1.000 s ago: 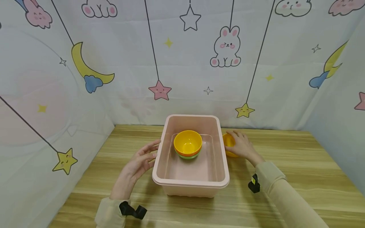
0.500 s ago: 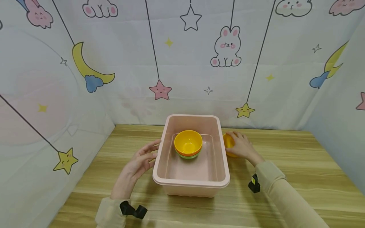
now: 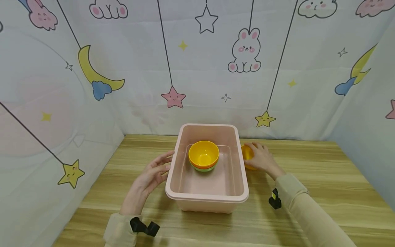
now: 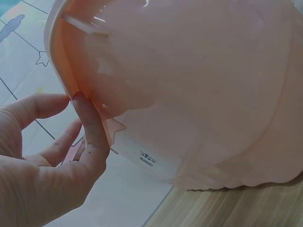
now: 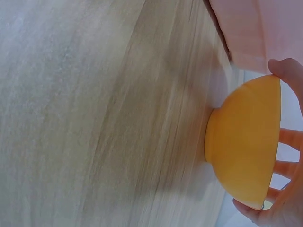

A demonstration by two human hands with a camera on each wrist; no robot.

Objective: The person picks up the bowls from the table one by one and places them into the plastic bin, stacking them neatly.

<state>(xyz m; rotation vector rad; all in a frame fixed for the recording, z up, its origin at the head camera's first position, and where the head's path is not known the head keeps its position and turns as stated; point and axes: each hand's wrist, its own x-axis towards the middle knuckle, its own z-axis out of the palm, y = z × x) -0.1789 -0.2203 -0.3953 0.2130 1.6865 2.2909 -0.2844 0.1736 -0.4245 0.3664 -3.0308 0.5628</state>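
Note:
A pale pink plastic bin point(image 3: 211, 198) stands on the table. Inside it sits a stack of bowls, a yellow bowl point(image 3: 203, 154) on top, with orange and green edges beneath. My left hand point(image 3: 151, 176) touches the bin's left rim; in the left wrist view its thumb point(image 4: 92, 127) lies under the lip, and an index fingertip meets the rim's edge. On the bin's right, my right hand point(image 3: 262, 158) grips another yellow bowl point(image 5: 246, 142) from above, fingers spread across its rim. This bowl is upright, its foot at or very near the tabletop; the hand hides part of it.
The wood-grain table point(image 3: 308, 164) extends on both sides of the bin. A white cloth backdrop point(image 3: 203, 68) with cartoon stars, moons and rabbits closes off the back and sides. Black camera mounts point(image 3: 144, 227) sit at both wrists.

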